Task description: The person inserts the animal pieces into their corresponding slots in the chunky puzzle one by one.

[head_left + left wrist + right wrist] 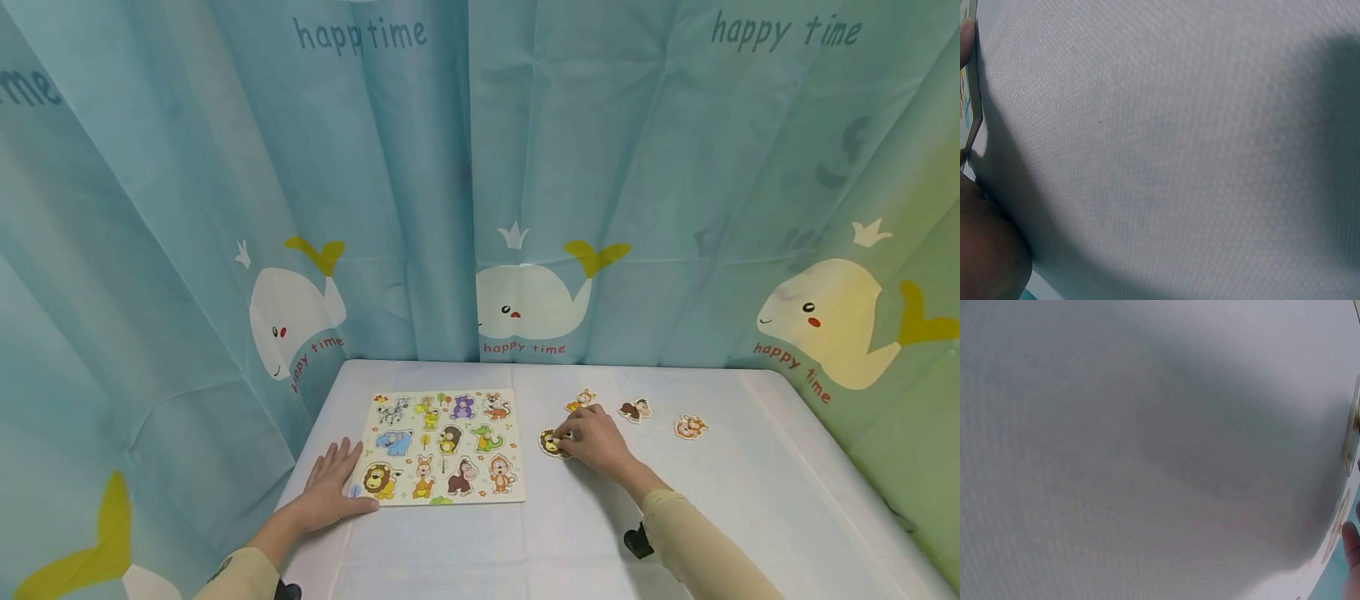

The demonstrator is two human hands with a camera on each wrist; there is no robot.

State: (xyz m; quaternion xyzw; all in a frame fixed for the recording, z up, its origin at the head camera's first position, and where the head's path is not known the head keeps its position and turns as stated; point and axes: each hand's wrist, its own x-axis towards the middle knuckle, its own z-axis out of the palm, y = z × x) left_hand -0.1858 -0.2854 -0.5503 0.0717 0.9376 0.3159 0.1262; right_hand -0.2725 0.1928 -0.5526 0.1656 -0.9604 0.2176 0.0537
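Observation:
A flat wooden animal puzzle board (408, 496) lies on the table, with several animal pictures in rows. My left hand (327, 487) rests at its left edge, fingers spread and thumb along the near corner; in the left wrist view a fingertip (965, 42) touches the board's edge. Right of the board, my right hand (596, 442) pinches a lion puzzle piece (550, 444) at the tabletop. The right wrist view shows that piece edge-on at the right, and part of a finger (1351, 547). Just beyond the right hand lies a kangaroo piece (579, 403), partly covered by it.
A brown long-faced animal piece (636, 409) and a monkey piece (690, 427) lie farther right on the white-covered table (442, 554). Behind the table hangs a blue curtain (435, 208) printed with whales. A dark strap or device (638, 542) sits under the right wrist.

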